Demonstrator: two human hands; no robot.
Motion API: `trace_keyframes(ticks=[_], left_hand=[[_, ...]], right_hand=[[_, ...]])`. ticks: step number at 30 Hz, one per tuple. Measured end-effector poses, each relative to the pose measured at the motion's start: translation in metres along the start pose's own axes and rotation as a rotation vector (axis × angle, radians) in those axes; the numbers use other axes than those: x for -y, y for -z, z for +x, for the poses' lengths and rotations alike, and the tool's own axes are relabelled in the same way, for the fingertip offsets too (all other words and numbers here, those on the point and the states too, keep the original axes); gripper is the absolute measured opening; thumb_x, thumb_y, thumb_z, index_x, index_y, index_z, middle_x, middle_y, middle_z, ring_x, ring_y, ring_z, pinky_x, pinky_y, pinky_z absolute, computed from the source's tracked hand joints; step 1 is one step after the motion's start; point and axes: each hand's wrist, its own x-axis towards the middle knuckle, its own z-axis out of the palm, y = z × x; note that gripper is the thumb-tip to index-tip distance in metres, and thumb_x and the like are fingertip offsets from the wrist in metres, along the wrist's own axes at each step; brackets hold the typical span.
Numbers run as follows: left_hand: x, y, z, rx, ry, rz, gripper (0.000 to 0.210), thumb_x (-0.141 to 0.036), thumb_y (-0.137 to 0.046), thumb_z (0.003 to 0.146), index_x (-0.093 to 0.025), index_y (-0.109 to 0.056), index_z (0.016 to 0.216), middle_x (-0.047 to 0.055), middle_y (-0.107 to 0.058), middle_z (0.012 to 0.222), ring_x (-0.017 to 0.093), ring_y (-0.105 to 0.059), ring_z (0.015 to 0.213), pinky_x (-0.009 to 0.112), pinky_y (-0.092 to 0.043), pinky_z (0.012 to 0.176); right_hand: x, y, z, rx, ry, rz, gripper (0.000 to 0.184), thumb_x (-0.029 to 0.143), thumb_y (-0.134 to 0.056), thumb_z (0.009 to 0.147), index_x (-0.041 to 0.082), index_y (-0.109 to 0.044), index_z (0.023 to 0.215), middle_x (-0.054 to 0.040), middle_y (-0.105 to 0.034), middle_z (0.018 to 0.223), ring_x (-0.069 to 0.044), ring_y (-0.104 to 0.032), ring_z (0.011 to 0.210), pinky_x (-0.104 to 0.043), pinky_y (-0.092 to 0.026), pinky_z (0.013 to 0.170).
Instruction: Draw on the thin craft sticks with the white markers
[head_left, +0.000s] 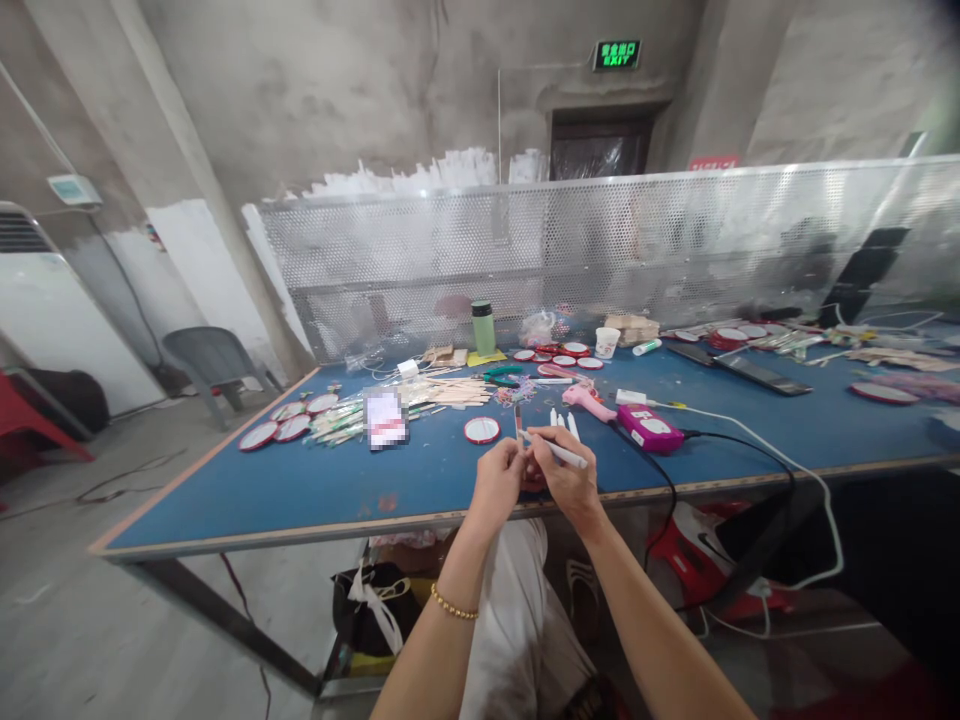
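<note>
Just over the table's front edge, my left hand (498, 478) pinches a narrow flat stick (518, 420) that points up and has a reddish-brown part. My right hand (574, 487) grips a white marker pen (561, 451) like a writing tool, its tip close to the stick. Whether the tip touches the stick is too small to tell. Several more white pens (572, 427) lie just beyond my right hand. A round white disc with a red rim (481, 430) rests on the blue table (315, 490) beyond my left hand.
Pale wooden sticks (461, 391) and a pixelated item (387, 419) lie to the left. A green bottle (484, 328) and paper cup (606, 343) stand behind. On the right are a pink tool (589, 402), a magenta box (649, 428) with cables, and a dark tablet-like slab (757, 372).
</note>
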Motion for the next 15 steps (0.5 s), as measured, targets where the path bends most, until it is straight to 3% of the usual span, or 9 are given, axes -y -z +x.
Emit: trace_keyframes(ticks=[5, 15], left_hand=[[-0.0017, -0.0001, -0.0006, 0.016, 0.008, -0.040, 0.032, -0.046, -0.063, 0.072, -0.019, -0.047, 0.068, -0.006, -0.049, 0.057, 0.010, -0.053, 0.049, 0.027, -0.054, 0.051], [0.0034, 0.0014, 0.0014, 0.013, 0.012, -0.039, 0.031, -0.045, -0.063, 0.073, -0.018, -0.049, 0.070, -0.005, -0.052, 0.060, 0.010, -0.054, 0.051, 0.027, -0.055, 0.052]], right_hand=[[-0.0027, 0.0001, -0.0022, -0.058, -0.027, 0.050, 0.016, 0.029, -0.057, 0.085, 0.018, -0.067, 0.084, -0.0001, -0.067, 0.064, -0.011, -0.059, 0.046, -0.023, -0.050, 0.048], [0.0002, -0.0013, -0.0011, -0.027, -0.037, 0.046, 0.018, 0.031, -0.057, 0.085, 0.017, -0.068, 0.084, 0.0000, -0.067, 0.063, -0.011, -0.059, 0.044, -0.023, -0.049, 0.045]])
